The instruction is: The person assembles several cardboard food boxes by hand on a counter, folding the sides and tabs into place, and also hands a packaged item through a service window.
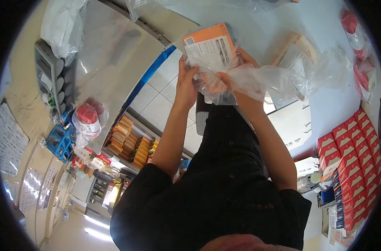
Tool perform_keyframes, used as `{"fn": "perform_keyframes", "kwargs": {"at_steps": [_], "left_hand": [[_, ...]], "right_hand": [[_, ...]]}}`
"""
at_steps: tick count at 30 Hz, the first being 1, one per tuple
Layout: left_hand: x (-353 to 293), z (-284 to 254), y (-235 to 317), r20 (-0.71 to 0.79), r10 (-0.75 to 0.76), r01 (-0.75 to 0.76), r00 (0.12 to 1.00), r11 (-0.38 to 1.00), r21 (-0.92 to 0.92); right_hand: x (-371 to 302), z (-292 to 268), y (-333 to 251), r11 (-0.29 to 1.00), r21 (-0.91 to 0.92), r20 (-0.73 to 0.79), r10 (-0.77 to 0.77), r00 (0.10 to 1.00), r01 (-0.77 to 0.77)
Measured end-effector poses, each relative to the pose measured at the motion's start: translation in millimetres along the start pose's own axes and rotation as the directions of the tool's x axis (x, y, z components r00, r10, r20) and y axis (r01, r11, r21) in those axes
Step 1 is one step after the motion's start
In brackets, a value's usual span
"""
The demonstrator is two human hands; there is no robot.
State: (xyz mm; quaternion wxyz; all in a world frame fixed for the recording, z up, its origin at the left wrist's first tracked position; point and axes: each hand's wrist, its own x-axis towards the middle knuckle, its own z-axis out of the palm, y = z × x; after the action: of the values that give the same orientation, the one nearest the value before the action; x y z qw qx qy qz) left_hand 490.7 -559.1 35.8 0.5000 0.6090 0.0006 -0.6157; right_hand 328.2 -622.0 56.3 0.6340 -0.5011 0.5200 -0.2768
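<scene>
An orange-and-white box (217, 32) lies inside a clear plastic bag (217, 90) in front of me, with a printed slip (203, 51) over it. My left hand (185, 81) is closed round the bag's left side. On the right, my right hand (245, 98) grips the same bag near its gathered plastic, its fingers partly covered by the film. Beside my right hand, a second clear bag (310, 79) holds another orange-and-white box (299, 44) with a paper slip; its twisted end trails to the right.
Red-and-white boxes (349, 167) are stacked at the right. Bagged red items (362, 75) lie at the far right edge, and another red bundle (88, 115) is at the left near a blue basket (60, 143). Orange packets (123, 129) fill a low shelf.
</scene>
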Motion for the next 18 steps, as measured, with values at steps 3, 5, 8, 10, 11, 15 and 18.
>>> {"fn": "perform_keyframes", "kwargs": {"at_steps": [3,5,8,10,11,15,18], "left_hand": [[-1.4,-0.8,-0.4,0.01,-0.002,0.002,1.0,1.0,0.014],[-0.5,-3.4,-3.6,0.025,0.028,-0.029,0.999,0.999,0.03],[0.7,-4.7,-6.5,0.049,0.061,-0.063,0.997,0.998,0.031],[0.4,-0.8,-3.0,0.034,0.019,-0.02,0.999,1.0,0.021],[0.0,-1.8,-3.7,0.032,0.034,-0.035,0.999,0.999,0.017],[3.4,-3.7,-6.5,0.041,0.077,-0.077,0.996,0.997,0.011],[4.9,-4.2,-5.0,0.038,0.052,-0.054,0.998,0.998,0.044]], "right_hand": [[-1.4,-5.9,2.0,0.996,0.02,-0.002,-0.081,0.997,0.082],[-3.5,-11.4,-5.1,1.0,0.015,0.02,-0.004,1.0,0.003],[-4.3,-12.3,-0.5,0.998,0.056,0.048,0.018,0.999,-0.021],[-3.0,-14.3,-0.4,0.994,0.095,0.062,0.044,0.997,-0.05],[-1.9,-13.5,-6.9,0.991,0.108,0.076,0.071,0.995,-0.079],[2.9,-14.9,-9.8,0.99,0.125,0.112,0.047,0.993,-0.061],[6.9,-20.5,-1.6,0.997,0.067,0.12,0.039,0.992,-0.048]]}}
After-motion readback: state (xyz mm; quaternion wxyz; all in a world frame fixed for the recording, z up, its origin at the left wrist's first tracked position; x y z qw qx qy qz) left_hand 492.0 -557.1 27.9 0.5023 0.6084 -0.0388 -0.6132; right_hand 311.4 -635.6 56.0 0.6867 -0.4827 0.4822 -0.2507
